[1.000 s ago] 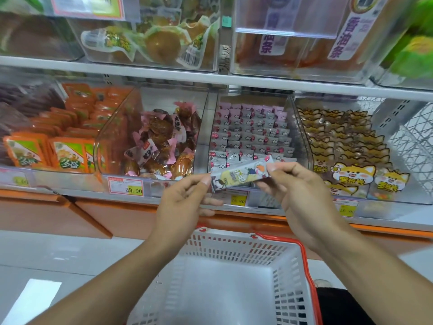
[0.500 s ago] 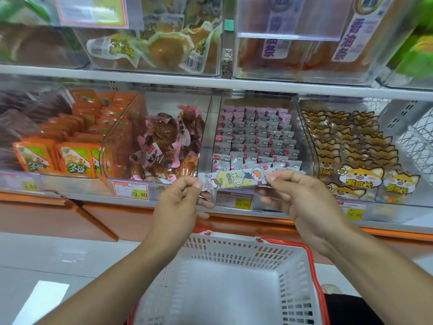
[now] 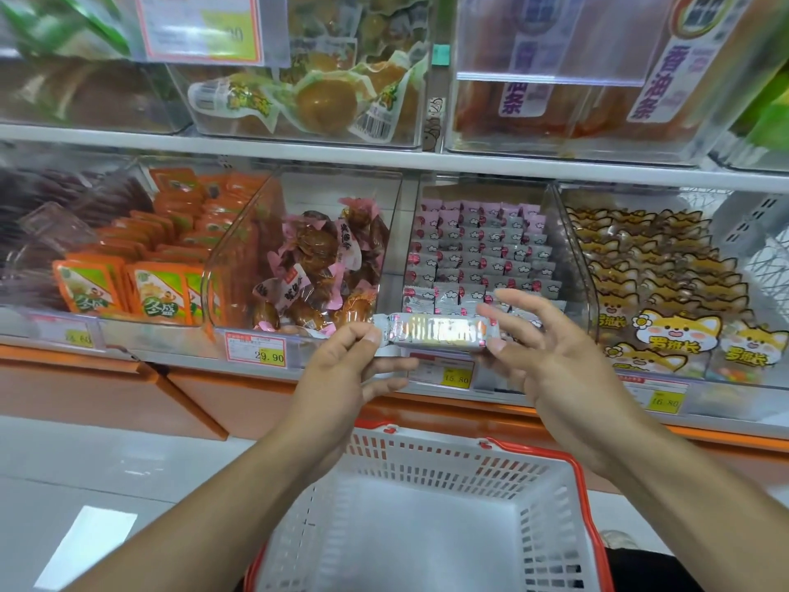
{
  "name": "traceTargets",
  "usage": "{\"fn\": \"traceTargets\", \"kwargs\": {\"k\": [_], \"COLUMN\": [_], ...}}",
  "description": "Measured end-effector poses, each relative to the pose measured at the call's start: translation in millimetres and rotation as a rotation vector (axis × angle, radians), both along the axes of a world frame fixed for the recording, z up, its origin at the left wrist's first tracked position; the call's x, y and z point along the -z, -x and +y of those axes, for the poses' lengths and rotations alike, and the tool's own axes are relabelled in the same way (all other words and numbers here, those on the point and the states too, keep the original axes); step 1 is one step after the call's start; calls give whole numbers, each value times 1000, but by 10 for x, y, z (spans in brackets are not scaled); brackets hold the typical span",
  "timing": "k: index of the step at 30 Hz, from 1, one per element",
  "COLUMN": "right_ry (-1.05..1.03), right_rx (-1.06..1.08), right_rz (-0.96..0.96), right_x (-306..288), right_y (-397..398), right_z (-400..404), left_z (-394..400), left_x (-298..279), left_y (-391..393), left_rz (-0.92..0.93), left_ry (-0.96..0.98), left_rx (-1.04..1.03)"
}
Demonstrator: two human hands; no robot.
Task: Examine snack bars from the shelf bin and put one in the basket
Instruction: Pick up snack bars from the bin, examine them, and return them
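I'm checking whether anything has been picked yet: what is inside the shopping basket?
The basket shows only its bare white floor and slotted walls. The snack bar is above it, held by the left hand and right hand. The near corners are out of frame.

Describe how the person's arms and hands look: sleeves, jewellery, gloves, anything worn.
Both forearms are bare all the way to the bottom edge of the picture; no sleeve shows. The left hand and right hand wear no gloves, and no ring, watch or bracelet is visible. Fingernails are short and unpainted.
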State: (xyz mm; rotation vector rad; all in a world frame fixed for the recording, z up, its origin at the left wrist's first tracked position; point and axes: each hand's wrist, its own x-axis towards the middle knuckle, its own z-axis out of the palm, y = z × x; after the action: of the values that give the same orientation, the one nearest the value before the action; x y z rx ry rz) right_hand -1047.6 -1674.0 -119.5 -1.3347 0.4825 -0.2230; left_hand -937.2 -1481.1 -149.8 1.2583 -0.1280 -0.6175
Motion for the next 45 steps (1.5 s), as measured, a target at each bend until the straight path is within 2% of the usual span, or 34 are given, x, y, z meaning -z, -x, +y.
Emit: {"fn": "traceTargets", "kwargs": {"k": [4,8,10,15,21,27,32,36,40,42,45], "right_ry": [281,366,382,235,184,64,61,-41,220,329,534], "right_rx": [-187,-170,-136,-84,19,71,76,-48,-394,-431,-369], "right_rz": [-44,-90,-85,-75,-61,-12,31,-117,-194,-214,-230], "right_x": [-70,-84,-81,-67,-62,-45,-21,-85,-118,-106,-118], "right_y": [57,73,62,51,44,32,17,20,75,88,100], "right_z": [58,115,99,69,49,-11,-47,-37,-18,27,66], "left_z": [7,-3,7,22,27,13,-2,3,-28,-43,-51], "left_x": [16,10,-21,-89,-55,-22,-14,8,13,27,41], "left_y": [-2,31,41,90,99,54,40,20,61,82,118], "left_rz": [59,61,4,-150,-187,-70,39,179,207,197,184], "left_ry": [14,26,34,17,-35,-6,71,113,40,-19,-115], "left_rx": [-17,-14,-16,123,-11,-22,-9,-36,7,43,132]}}
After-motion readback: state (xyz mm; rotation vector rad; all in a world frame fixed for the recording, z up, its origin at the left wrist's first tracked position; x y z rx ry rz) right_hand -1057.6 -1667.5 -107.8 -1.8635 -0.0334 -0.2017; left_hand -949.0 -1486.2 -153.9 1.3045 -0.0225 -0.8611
